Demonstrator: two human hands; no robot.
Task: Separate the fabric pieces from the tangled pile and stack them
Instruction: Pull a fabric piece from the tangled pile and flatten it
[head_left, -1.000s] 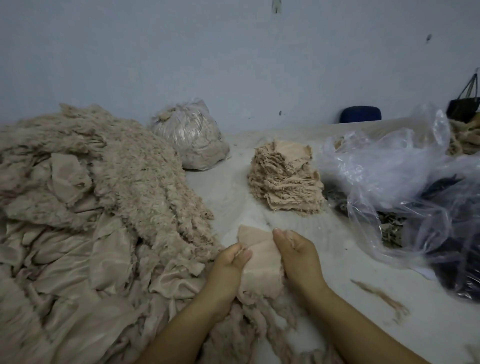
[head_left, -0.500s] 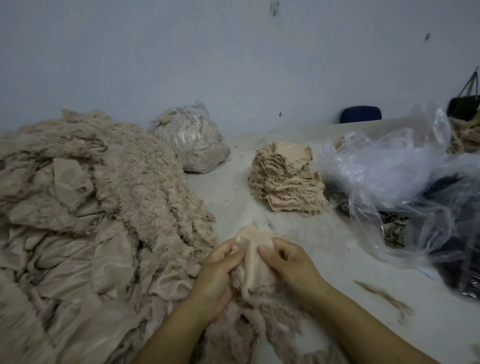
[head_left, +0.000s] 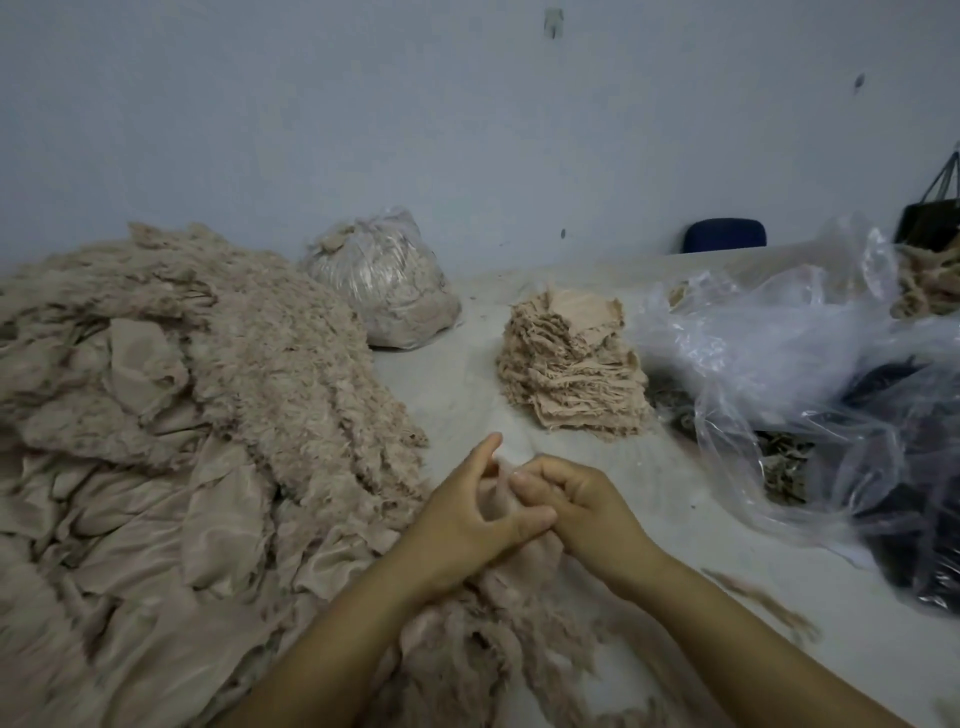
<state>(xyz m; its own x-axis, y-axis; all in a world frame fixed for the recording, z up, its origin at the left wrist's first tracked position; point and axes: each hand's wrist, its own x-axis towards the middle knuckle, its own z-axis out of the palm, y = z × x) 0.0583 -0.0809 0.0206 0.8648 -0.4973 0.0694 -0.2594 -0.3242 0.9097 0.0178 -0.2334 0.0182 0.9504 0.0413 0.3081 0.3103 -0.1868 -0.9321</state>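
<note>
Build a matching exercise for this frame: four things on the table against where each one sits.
Things:
1. tangled pile
2. neat stack
3. tied bag of scraps
4. loose clear plastic

Places:
A. far side, near the wall
B. right side
C. left side
D. centre, beyond the hands

Pairs: 1-C, 2-D, 3-A, 4-B

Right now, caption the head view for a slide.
Both hands work a beige fabric piece beside the tangled pile; stack behind.
</note>
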